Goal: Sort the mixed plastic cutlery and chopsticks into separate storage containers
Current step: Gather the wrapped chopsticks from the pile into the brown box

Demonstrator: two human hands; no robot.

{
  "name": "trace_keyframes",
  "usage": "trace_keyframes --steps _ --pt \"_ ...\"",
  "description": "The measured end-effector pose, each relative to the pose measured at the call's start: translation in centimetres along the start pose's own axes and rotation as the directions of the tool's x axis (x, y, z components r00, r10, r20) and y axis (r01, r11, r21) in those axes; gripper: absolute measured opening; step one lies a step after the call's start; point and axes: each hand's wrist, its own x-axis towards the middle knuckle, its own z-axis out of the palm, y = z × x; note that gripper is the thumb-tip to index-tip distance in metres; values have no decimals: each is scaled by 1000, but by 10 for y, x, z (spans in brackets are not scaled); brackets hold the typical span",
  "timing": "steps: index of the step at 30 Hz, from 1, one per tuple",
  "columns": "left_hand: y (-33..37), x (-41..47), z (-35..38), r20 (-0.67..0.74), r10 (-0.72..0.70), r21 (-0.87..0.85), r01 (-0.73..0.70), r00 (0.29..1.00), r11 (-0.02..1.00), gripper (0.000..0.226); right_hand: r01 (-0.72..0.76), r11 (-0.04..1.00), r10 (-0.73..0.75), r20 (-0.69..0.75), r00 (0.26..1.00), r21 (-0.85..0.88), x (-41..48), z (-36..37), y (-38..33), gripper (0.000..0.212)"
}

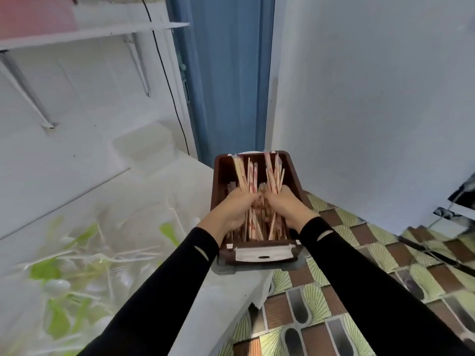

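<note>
Chopsticks [249, 176] with unreadable red print fill left hand [237, 209] and right hand [288, 206].

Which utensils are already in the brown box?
The chopsticks, gripped by the left hand and right hand; the plastic cutlery lies outside the brown box, on the table.

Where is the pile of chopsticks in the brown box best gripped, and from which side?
Around their middle, from above, with fingers wrapped across the sticks. The chopsticks lie lengthwise in the box, their far tips fanning upward, so a mid-length grip should keep them bundled. The left hand and right hand grip them about there.
</note>
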Motion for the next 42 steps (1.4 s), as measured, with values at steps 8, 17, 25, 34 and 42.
trace_keyframes --steps 8,17,25,34,42 --pt "-20 11 -5 -84 -2 584 50 996 810 52 -63 927 41 -68 997 -371 3 3 4 69" --pt "-14 9 0 -225 135 644 43 965 764 64 21 769 -26 2 1000 -639 -1 4 3 60" --pt "-22 16 -2 -188 53 868 140 981 477 61 108 451 -11 115 993 -886 -1 11 5 44" --pt "-23 17 3 -254 192 945 201 948 257 38 82 440 -82 51 995 -894 -2 12 2 36" --pt "-26 17 1 -236 233 952 176 943 251 36 192 375 -9 203 979 -907 -1 15 7 45"
